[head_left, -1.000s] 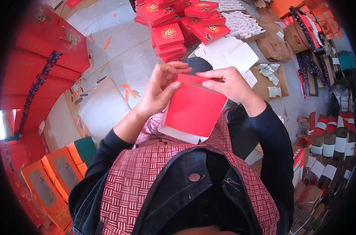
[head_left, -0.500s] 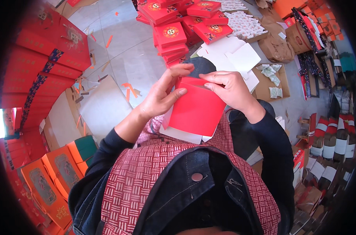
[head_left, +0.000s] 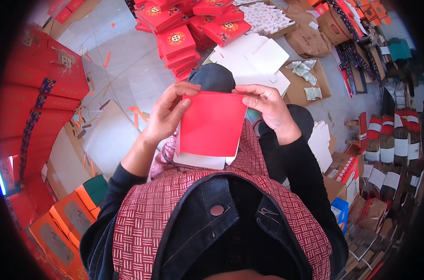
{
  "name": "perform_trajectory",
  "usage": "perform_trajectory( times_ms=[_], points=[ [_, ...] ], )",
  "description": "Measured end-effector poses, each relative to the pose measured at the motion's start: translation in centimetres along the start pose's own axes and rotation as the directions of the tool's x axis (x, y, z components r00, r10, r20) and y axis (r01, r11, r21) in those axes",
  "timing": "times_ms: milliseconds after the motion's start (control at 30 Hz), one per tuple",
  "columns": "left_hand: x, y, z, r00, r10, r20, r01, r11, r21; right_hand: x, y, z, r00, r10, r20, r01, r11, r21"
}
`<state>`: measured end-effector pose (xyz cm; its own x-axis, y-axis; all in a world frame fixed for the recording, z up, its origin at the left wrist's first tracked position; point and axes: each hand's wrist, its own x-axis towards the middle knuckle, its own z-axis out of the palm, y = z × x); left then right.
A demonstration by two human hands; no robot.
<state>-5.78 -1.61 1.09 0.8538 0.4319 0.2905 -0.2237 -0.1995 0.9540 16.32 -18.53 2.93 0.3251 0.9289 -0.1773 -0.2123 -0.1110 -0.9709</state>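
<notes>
A red cardboard box point(head_left: 212, 125) with white flaps standing out at its near edge rests over my lap. My left hand point(head_left: 169, 112) grips its far left corner, the thumb on the red face and the fingers curled at the far edge. At the far right corner my right hand point(head_left: 270, 111) pinches the same edge between thumb and fingers. The box's underside and inside are hidden. A red checked apron point(head_left: 146, 219) covers my front and lap, below the box.
Finished-looking red boxes point(head_left: 177, 39) are stacked beyond my knee, with flat white card sheets point(head_left: 256, 58) beside them. A shallow carton point(head_left: 293, 95) holds several small wrapped packets point(head_left: 312, 93). Large red cartons point(head_left: 62, 77) rise at left; orange boxes point(head_left: 72, 212) stand near left. Paper scraps litter the floor.
The far edge of the red box, tilted with a gap before, now lies level and closed. My right hand has shifted to the corner, and my left hand to the opposite one. The whole view has turned slightly.
</notes>
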Motion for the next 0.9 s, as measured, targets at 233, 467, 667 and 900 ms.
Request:
perform_trajectory(
  times_ms=[233,467,667,900],
  points=[
    [-0.9,-1.1,1.0,0.975,-0.086,-0.207,0.065,0.992,-0.107,-1.9,2.5,4.3,0.806,-0.587,-0.070,0.440,0.675,-0.593],
    [-1.0,-0.1,1.7,0.912,-0.329,-0.244,0.274,0.933,-0.234,-2.8,4.0,6.5,0.851,-0.476,-0.221,0.407,0.865,-0.292],
    [-0.1,0.2,1.7,0.938,-0.212,-0.273,0.195,0.977,-0.089,-1.9,2.5,6.3,0.841,-0.538,-0.046,0.410,0.692,-0.594],
    [1.4,1.0,2.2,0.945,-0.128,-0.302,0.094,0.987,-0.127,-1.6,0.3,4.7,0.837,-0.525,-0.156,0.493,0.846,-0.202]
  ],
)
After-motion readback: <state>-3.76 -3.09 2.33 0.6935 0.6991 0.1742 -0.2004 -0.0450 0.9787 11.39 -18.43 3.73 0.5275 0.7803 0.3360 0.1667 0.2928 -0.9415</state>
